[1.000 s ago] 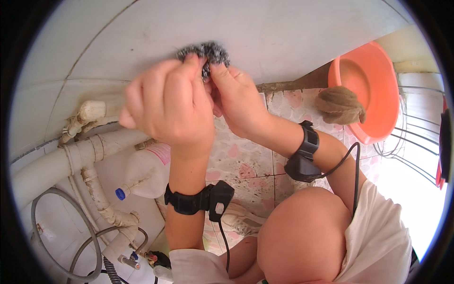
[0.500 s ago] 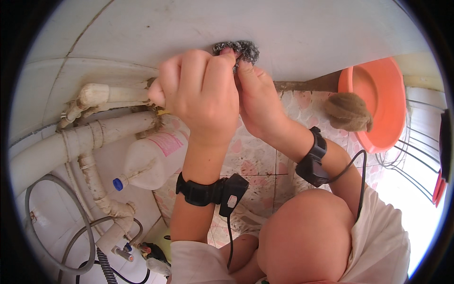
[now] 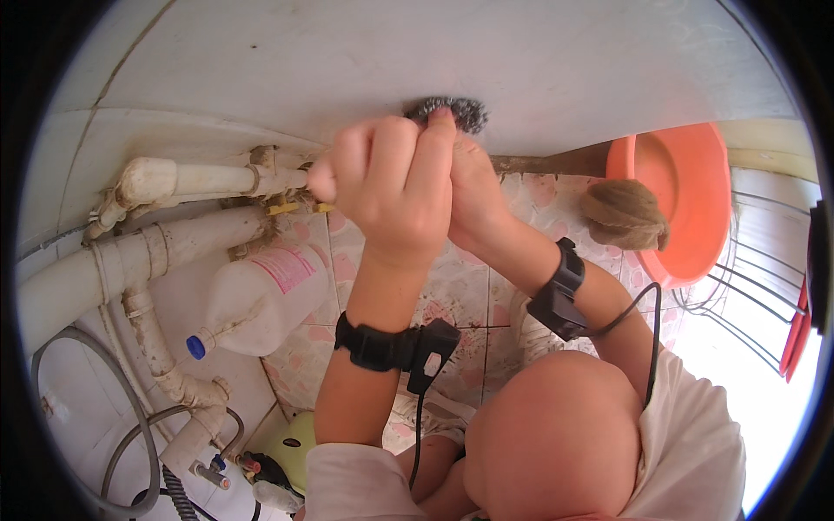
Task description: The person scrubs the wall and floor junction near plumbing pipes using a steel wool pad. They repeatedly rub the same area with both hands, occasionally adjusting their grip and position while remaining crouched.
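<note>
A grey steel wool scrubber (image 3: 469, 113) is pressed against the pale tiled wall (image 3: 347, 61). My left hand (image 3: 391, 178) is closed, its fingers curled, with a fingertip pushed into the scrubber. Close against it, my right hand (image 3: 478, 195) is also closed at the scrubber's lower edge. Its fingers are partly hidden behind the left hand. Each wrist wears a black strap with a small box and a cable.
White pipes (image 3: 208, 178) run along the wall at left, above a plastic jug (image 3: 265, 300) with a blue cap. Grey hoses (image 3: 143, 365) loop lower left. An orange basin (image 3: 695, 208) stands at right, a brown cloth (image 3: 625, 213) by its rim. Patterned tiles (image 3: 452, 295) cover the floor.
Both hands and the scrubber have moved down and to the right along the wall. The whole view has shifted slightly, so the basin and pipes sit further left.
</note>
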The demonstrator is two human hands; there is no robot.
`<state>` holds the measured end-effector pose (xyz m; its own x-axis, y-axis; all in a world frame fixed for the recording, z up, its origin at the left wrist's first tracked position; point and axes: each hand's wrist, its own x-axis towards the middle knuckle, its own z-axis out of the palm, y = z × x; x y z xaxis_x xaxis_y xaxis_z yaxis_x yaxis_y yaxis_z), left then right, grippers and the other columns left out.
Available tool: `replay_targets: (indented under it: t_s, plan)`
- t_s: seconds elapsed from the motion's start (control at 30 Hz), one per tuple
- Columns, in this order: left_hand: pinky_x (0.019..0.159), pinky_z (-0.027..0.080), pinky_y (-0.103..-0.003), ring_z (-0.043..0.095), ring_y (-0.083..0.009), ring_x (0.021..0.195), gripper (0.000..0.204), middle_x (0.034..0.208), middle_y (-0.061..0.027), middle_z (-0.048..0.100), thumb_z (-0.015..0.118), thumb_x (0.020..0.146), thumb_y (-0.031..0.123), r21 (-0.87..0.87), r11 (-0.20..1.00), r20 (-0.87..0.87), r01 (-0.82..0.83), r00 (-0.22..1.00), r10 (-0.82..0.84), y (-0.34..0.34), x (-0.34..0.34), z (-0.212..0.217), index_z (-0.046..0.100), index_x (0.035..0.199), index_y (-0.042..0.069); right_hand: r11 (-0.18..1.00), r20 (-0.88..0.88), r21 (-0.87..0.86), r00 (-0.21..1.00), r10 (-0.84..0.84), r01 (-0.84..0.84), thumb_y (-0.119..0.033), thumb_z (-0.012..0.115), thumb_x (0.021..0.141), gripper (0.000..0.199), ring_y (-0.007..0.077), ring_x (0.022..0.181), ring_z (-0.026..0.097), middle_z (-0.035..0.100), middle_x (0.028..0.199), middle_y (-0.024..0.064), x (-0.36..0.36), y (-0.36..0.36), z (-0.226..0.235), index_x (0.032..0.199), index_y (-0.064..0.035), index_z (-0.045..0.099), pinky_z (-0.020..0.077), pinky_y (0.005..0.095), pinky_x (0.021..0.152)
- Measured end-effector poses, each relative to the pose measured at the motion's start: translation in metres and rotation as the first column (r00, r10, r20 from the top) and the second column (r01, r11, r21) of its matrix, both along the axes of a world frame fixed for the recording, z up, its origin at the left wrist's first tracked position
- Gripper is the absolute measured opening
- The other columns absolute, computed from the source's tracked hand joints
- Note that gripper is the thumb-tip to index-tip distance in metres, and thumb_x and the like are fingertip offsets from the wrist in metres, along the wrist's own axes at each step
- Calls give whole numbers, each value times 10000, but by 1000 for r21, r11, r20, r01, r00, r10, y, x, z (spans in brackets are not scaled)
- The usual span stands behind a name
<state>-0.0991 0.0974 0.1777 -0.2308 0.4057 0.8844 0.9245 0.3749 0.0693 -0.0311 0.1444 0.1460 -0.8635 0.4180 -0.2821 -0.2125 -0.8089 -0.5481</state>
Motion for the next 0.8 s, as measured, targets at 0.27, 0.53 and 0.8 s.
replay_targets:
  t_s: [0.27, 0.53, 0.8]
  plan:
    - [705, 249, -314, 495, -134, 695, 114, 681, 71, 493, 719, 666, 115, 27, 1000, 115, -14, 993, 11, 2, 9, 8, 635, 700, 185, 999, -45, 5, 998, -33, 33, -284, 363, 1027, 334, 100, 876, 585, 627, 962, 42, 12, 0, 6, 1049, -33, 583, 499, 267, 747]
    - [688, 267, -317, 503, -152, 702, 137, 675, 61, 513, 729, 698, 81, -108, 994, 128, 32, 992, -18, -2, 8, 2, 657, 722, 195, 991, 284, 45, 950, -133, 125, -237, 360, 1025, 345, 90, 806, 584, 630, 866, 39, -1, -2, -11, 931, -24, 615, 480, 245, 680]
    - [682, 256, -316, 485, -140, 668, 200, 700, 44, 481, 700, 596, 101, 159, 982, 81, 100, 990, -114, 22, 17, 9, 672, 788, 151, 940, -66, 262, 976, -207, 217, -257, 305, 1039, 373, 119, 808, 594, 630, 913, 48, 17, 8, -3, 987, -30, 597, 495, 267, 709]
